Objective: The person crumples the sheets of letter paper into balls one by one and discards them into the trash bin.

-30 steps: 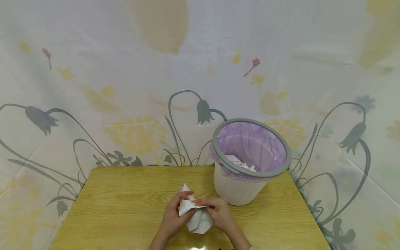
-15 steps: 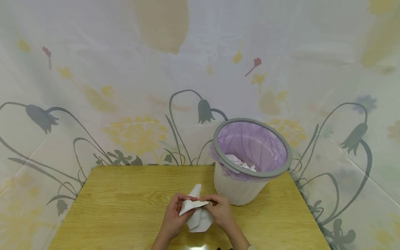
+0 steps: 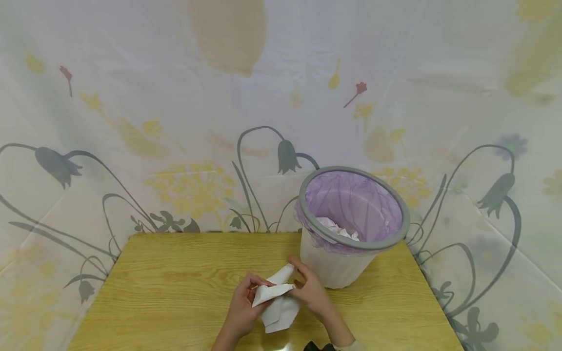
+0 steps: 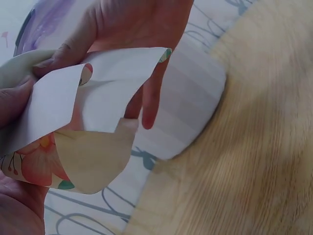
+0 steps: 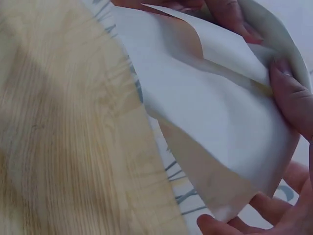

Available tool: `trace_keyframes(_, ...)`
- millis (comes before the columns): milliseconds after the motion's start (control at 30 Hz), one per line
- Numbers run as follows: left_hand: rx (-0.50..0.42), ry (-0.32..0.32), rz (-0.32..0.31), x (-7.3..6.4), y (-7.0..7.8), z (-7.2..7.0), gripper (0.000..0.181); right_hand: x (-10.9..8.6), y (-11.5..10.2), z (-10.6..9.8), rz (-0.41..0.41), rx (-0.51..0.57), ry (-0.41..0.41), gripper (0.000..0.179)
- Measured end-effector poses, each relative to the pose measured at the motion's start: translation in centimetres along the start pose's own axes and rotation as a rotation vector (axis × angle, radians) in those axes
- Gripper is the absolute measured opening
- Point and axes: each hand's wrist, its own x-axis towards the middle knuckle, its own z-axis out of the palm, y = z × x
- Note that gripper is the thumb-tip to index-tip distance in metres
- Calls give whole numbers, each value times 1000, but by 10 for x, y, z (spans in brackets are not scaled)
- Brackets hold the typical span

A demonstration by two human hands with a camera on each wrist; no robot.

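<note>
Both hands hold a piece of white paper [image 3: 282, 312] low over the front of the table. Its outer side carries a red flower print [image 4: 39, 164], and part of it is plain beige. The paper is curled and folded over, with one flap pointing up toward the bin. My left hand [image 3: 246, 304] grips the left edge, thumb on the white face and fingers behind. On the right edge, my right hand [image 3: 312, 295] pinches the paper with its thumb on the white face, its index finger raised beside the upper flap. Some fingertips are hidden behind the paper.
Just beyond the right hand stands a white waste bin [image 3: 335, 268] with a grey rim [image 3: 406, 217] and a purple liner [image 3: 357, 195]. Crumpled white paper [image 3: 338, 228] lies inside it. A flower-printed cloth [image 3: 193, 122] hangs behind the wooden table [image 3: 175, 282].
The upper flap of the paper has swung to the right. My right hand's index finger has lifted and spread away from the fold, while the left hand stays nearly in place.
</note>
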Motion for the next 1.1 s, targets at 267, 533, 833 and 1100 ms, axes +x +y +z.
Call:
trace_keyframes(267, 39, 39, 54, 1, -3, 0, 34, -1, -4, 6, -6, -49, 88, 56)
trace_keyframes(533, 54, -7, 86, 4, 2, -3, 33, -2, -1, 8, 55, 64, 75, 65)
trace_keyframes(833, 67, -3, 83, 4, 0, -3, 32, -1, 1, 9, 17, 180, 35, 47)
trace_keyframes(1100, 254, 10, 90, 5, 7, -1, 39, -3, -3, 11, 60, 124, 132, 44)
